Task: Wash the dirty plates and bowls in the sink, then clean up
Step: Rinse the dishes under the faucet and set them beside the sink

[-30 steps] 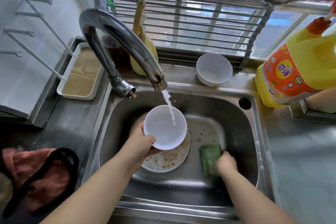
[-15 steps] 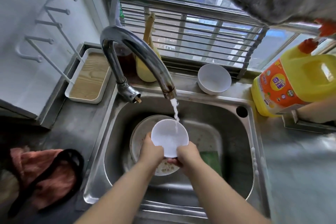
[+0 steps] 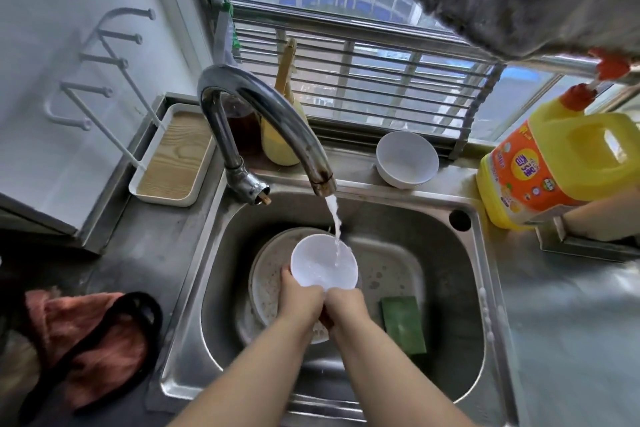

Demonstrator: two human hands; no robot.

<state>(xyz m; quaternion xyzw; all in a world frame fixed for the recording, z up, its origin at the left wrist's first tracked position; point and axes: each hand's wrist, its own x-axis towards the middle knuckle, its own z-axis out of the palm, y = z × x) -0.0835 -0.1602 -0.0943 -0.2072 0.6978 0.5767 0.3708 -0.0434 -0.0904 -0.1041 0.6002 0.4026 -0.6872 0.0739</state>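
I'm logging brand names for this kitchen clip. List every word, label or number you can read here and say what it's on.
Yellow detergent jug, orange label: large characters in a yellow circle and smaller print around them, all too blurred to read.
Green-and-white packet by the window rail: no legible print.
The bowls, the plate, the tap and the sponge show no text.

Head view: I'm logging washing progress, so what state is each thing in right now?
Tap: running, stream falling into the held bowl.
Held bowl: upright under the stream, taking water.
Left hand: holds the bowl's near rim.
Right hand: holds the bowl from beneath.
Plate: in the sink, speckled, unwashed.
Sponge: lying on the sink floor, untouched.
Second bowl: upright on the ledge.
Detergent jug: capped.
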